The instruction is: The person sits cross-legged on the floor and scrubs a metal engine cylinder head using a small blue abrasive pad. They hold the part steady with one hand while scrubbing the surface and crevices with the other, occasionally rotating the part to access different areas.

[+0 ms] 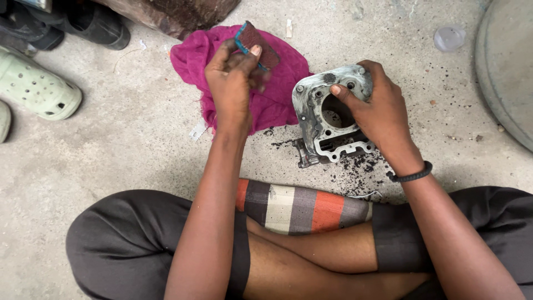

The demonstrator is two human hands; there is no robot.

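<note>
A magenta cloth is spread on the concrete floor. Just beside it, a grey metal engine cylinder is steadied by the right hand, grip closed over its rim. A small folded abrasive sheet is pinched in the left hand.

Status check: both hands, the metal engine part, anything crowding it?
Left hand pinches folded abrasive sheet, raised. Right hand grips grey metal cylinder block on concrete floor. Magenta rag alongside, black grit scattered.

Magenta cloth, grey metal cylinder block, pale green clog
</note>
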